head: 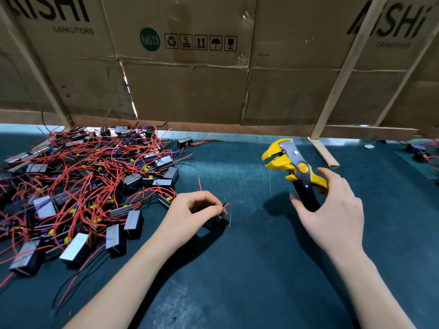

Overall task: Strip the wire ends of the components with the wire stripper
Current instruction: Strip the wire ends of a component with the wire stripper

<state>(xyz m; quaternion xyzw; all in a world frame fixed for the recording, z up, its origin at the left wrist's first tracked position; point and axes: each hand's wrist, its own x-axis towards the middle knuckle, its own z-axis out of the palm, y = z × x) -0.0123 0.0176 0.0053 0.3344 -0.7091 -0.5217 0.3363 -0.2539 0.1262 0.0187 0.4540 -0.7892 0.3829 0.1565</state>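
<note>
Wire ends (225,205) pinched in L hand (193,213), stripper (293,166) in R hand (332,210).

A: What can't we read here?

B: Left hand (190,211) pinches the wire ends (225,205), but its palm covers whatever component they run to. Right hand (332,210) hides the lower handles of the wire stripper (291,162); how far they're squeezed, can't tell.

A: The pile?

B: Pile of components (78,186) runs off the left edge, too tangled to tell which lead belongs to which block. More parts (420,153) at the right edge, cropped and blurred. Cardboard lettering (47,10) is cut off at the top.
</note>
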